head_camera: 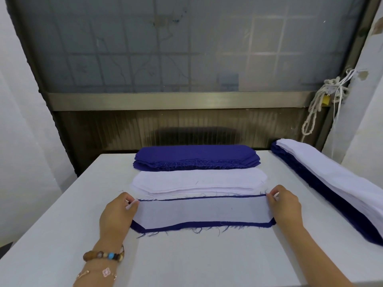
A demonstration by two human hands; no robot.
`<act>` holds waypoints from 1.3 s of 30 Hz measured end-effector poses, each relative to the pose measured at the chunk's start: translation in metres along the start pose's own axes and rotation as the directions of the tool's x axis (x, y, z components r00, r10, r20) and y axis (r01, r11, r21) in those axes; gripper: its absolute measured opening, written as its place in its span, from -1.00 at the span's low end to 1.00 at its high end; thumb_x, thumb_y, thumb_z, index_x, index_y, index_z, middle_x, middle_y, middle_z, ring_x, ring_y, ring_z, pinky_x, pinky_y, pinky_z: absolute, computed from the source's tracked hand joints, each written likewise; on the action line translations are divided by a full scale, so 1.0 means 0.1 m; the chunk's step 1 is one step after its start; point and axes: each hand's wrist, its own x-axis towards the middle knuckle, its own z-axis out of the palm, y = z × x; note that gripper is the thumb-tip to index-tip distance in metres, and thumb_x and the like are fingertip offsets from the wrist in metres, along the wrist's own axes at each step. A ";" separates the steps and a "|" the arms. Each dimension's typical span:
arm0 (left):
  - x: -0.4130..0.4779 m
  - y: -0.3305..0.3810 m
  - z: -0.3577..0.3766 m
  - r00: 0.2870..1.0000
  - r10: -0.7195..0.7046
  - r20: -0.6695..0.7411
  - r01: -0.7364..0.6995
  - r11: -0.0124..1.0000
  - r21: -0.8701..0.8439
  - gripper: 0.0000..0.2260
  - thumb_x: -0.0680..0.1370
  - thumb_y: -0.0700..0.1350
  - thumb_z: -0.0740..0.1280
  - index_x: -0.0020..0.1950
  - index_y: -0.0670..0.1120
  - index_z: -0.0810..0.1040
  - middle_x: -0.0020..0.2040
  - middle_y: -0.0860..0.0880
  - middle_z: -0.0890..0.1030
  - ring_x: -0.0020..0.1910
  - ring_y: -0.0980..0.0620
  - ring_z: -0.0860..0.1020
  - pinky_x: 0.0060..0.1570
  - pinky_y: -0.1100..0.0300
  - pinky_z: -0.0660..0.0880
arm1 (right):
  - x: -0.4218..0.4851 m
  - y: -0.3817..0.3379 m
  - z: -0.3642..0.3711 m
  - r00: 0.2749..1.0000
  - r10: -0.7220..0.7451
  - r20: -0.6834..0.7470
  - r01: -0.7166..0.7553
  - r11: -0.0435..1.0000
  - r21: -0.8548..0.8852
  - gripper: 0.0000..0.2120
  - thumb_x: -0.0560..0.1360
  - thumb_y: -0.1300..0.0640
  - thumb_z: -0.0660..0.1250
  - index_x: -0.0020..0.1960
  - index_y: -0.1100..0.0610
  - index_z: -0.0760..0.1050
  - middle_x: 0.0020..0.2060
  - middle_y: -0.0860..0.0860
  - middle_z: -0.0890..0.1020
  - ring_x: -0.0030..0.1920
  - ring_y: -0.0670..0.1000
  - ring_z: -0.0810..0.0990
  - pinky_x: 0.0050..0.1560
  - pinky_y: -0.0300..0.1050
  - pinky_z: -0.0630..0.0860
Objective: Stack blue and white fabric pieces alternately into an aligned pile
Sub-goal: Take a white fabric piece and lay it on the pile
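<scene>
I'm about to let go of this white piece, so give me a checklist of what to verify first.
1. White piece lies smooth on blue piece: ok.
2. Blue margin even: not ok, wider at the near edge than the far edge.
3. Left hand pinches the left corner: ok.
4. Right hand pinches the right corner: ok.
5. White stack and blue stack ready behind: ok.

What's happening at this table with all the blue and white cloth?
A person holds a white fabric piece flat on a blue fabric piece on the table. The left hand pinches its left end, the right hand its right end. Behind lie a white stack and a blue stack; a blue and white pile sits at the right.
</scene>
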 end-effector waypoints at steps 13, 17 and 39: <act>-0.01 0.00 0.01 1.000 -0.001 -0.014 0.001 1.000 -0.030 -0.86 0.52 -0.19 0.35 -0.22 -0.14 0.46 -0.31 -0.07 0.54 -0.30 -0.03 0.49 -0.36 0.15 0.33 | -0.03 -0.04 -0.03 0.999 -0.032 -0.006 0.031 0.992 -0.119 -0.86 0.58 0.15 0.25 -0.11 0.19 0.41 -0.24 0.07 0.50 -0.22 0.12 0.48 -0.23 -0.08 0.33; 0.00 0.00 0.01 0.999 0.038 -0.010 -0.038 0.999 -0.022 -0.92 0.53 -0.27 0.32 -0.15 -0.18 0.47 -0.40 -0.08 0.50 -0.37 -0.03 0.46 -0.39 0.17 0.32 | -0.06 -0.06 -0.02 0.998 -0.059 -0.026 0.056 0.991 -0.121 -0.88 0.58 0.15 0.27 0.01 0.21 0.40 -0.12 0.11 0.44 -0.22 0.12 0.46 -0.22 -0.06 0.38; 0.32 0.82 0.40 0.912 0.401 0.084 -0.407 0.911 0.071 -0.86 0.55 -0.16 0.36 0.07 0.04 0.53 -0.01 0.07 0.46 -0.01 0.09 0.42 0.00 0.23 0.42 | 0.17 -0.70 0.32 0.892 -0.441 0.099 0.449 0.889 -0.084 -0.84 0.59 0.21 0.24 0.14 0.06 0.47 0.10 -0.02 0.48 0.04 -0.08 0.44 0.11 -0.28 0.38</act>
